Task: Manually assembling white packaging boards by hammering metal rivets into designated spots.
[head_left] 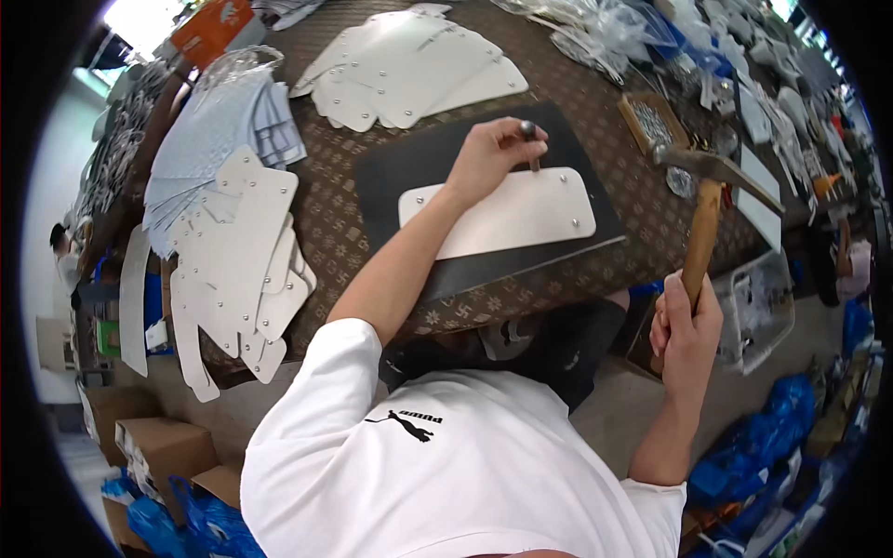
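Observation:
A white rounded panel [507, 219] with metal studs near its corners lies on a black mat [386, 181]. Over the panel's far edge, my left hand [488, 160] is closed around a short metal punch [528, 130], which stands roughly upright with its lower end at the panel. My right hand [688, 325] grips the wooden handle of a hammer [707, 219]. The hammer is raised to the right of the mat, its head up and apart from the punch.
Studded white panels lie in a fanned pile [409, 70] at the far side and another stack [233, 260] at the left, beside light-blue sheets [209, 130]. A small box of metal fasteners [654, 121] sits at the right. Clear plastic bags [605, 37] crowd the far right.

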Motion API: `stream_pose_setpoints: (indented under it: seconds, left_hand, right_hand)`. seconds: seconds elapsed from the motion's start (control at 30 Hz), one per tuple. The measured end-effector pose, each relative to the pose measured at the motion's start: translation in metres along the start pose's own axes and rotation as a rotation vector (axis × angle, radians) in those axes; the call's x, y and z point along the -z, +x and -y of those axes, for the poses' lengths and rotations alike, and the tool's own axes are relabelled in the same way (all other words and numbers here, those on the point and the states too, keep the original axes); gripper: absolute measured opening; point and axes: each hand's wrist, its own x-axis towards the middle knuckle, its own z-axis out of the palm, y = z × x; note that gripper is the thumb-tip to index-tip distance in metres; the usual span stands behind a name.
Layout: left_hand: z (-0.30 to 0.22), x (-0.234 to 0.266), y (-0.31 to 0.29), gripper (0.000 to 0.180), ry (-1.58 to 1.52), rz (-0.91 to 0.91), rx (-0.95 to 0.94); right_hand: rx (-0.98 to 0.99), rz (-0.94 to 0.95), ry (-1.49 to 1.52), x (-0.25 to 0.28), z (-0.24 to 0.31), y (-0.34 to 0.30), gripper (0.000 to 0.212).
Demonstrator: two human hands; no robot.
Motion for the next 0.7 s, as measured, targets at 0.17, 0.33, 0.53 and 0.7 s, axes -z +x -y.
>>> stream_pose_setpoints:
  seconds: [0.17,0.33,0.53,0.7]
  left_hand:
    - [0.038,-0.033,0.038,0.015,-0.029,0.062,0.029]
    - [0.052,-0.046,0.042,0.015,0.073,0.163,0.086]
    - [0.057,-0.049,0.035,0.016,0.128,0.165,0.051]
    - [0.052,-0.051,0.025,0.016,0.153,0.125,0.024]
  right_hand:
    - [-0.048,-0.084,0.044,0.026,-0.010,0.009,0.023]
    - [-0.081,-0.079,-0.013,0.033,-0.021,0.019,0.023]
    - [0.320,-0.164,-0.095,0.024,0.035,0.043,0.028]
    - [0.569,0.135,0.503,0.006,0.050,0.067,0.022]
